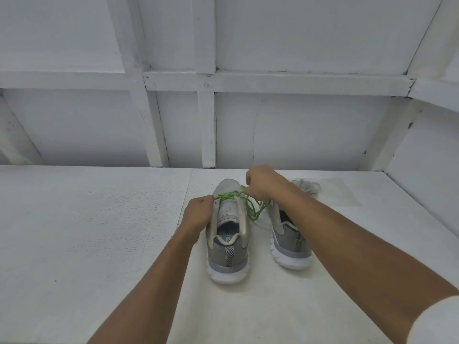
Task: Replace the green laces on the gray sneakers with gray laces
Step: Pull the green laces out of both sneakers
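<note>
Green lace [228,194] pinched by right hand [263,185] for pulling; left hand [198,212] grips sneaker [227,255], steadying it.

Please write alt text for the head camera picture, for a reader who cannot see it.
A person's right hand pinches the green lace of a gray sneaker while the left hand grips its side. A second sneaker stands beside it on the white table, with gray laces lying behind.
</note>
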Demonstrator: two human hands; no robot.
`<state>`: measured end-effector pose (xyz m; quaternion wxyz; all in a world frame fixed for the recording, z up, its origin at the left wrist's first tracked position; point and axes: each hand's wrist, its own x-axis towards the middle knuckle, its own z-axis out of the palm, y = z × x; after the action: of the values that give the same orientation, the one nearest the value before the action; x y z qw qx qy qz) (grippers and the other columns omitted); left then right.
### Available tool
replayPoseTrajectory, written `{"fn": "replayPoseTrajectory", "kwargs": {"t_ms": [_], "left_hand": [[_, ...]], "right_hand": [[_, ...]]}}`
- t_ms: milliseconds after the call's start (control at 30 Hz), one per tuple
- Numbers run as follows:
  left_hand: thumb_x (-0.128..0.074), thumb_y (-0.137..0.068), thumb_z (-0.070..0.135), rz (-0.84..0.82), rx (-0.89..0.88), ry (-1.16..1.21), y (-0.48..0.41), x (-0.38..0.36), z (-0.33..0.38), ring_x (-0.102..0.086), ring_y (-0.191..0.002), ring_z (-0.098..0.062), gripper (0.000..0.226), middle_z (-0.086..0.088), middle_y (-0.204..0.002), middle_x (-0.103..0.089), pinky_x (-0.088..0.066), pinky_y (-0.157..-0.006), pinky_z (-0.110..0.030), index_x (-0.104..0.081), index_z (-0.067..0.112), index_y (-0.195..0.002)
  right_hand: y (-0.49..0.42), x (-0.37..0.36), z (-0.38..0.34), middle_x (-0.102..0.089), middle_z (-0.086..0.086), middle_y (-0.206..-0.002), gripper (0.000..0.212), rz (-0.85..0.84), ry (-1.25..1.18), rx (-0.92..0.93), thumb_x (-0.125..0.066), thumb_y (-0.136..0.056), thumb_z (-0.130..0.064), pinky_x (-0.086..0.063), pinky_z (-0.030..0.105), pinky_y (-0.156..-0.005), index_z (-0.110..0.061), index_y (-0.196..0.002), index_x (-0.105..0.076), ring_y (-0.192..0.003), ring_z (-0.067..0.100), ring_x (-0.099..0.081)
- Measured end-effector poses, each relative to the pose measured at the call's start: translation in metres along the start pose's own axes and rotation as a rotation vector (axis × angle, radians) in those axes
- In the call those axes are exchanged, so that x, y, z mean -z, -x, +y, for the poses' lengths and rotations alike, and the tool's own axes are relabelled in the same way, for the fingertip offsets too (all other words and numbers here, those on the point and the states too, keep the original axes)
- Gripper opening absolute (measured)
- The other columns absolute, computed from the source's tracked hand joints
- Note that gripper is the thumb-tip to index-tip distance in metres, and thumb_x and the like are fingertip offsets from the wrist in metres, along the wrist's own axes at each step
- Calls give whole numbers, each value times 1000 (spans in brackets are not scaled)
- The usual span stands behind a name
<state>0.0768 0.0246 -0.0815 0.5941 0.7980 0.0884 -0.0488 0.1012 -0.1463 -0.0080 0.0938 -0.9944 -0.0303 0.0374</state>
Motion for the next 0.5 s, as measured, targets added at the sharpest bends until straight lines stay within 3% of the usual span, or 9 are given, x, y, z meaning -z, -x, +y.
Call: {"fn": "replayPoseTrajectory", "kwargs": {"t_ms": [100,200,300,367,500], "left_hand": [[-48,-83,31,-25,-3,-71,-7,2,12,-51,-73,-21,22,-4,-74,-57,-43,-70,-32,-59,14,-73],[-50,-89,19,-24,-59,-195,-15,1,28,-56,-83,-20,17,0,-85,-63,-47,-74,-32,-67,16,-87],[-53,-89,17,-23,-142,-358,-22,-6,41,-59,-92,-21,20,-2,-97,-67,-48,-78,-30,-71,13,-97],[-56,-89,17,-70,-170,-466,-26,-10,45,-60,-97,-20,21,-3,-105,-69,-46,-78,-28,-72,11,-101],[-62,-90,20,-165,-198,-683,-31,-19,53,-56,-91,-18,22,-7,-109,-69,-44,-76,-26,-72,9,-105]], "right_hand": [[7,1,-9,-65,9,-103,25,31,-78,37,-56,-90,-26,-49,30,-69,-6,-100,-67,-91,24,-61],[14,-10,-18,-63,9,-99,35,-28,-166,24,-59,-88,-41,-38,26,-54,-7,-95,-66,-85,23,-58],[16,-29,-18,-60,12,-98,25,-52,-202,-52,-56,-89,-35,-31,26,-47,-10,-91,-56,-77,24,-54],[18,-39,-17,-62,17,-106,18,-28,-277,-102,-50,-92,-26,-32,27,-48,-9,-92,-56,-78,27,-54],[28,-51,-17,-63,18,-106,21,44,-430,-180,-42,-97,-20,-38,28,-68,-5,-93,-57,-91,30,-58]]}}
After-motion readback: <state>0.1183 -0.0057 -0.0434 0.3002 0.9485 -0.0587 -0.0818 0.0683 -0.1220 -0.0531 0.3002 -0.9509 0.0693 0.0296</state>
